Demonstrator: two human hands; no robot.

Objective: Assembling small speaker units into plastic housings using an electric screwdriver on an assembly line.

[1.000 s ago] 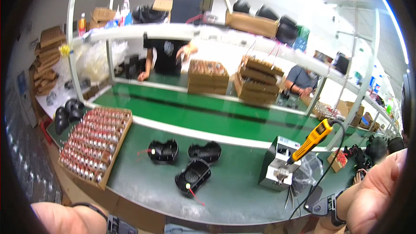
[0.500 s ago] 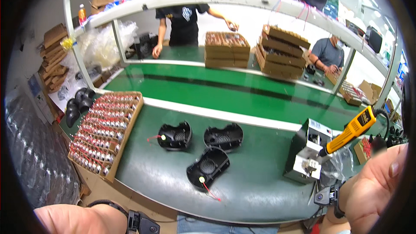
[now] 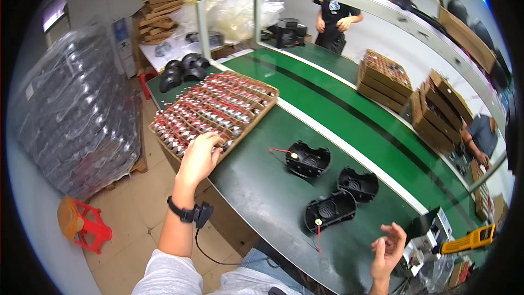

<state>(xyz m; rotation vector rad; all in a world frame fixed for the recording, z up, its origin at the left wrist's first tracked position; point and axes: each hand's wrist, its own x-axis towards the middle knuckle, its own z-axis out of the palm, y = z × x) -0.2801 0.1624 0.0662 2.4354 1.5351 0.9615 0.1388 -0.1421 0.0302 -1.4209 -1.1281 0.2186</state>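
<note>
My left hand reaches over the near corner of a shallow cardboard box. Its fingers are bent together among rows of small silver round parts with red wires; whatever they pinch is hidden. My right hand hovers at the bench's near right, palm up, fingers loosely curled and apart, holding nothing. Between the hands lie three black plastic shells: one with a red-wired disc, one without a visible wire, and a nearer one, whose red wire trails toward the front edge.
A yellow-handled tool rests in a metal stand at right. Black domed parts sit behind the box. A green belt crosses beyond a white rail. Stacked boxes and two people are farther off; a red stool stands at left.
The view has swung left. My left hand has moved from the lower edge onto the box of wired parts. My right hand now appears lower, near the tool stand. The shells look unmoved.
</note>
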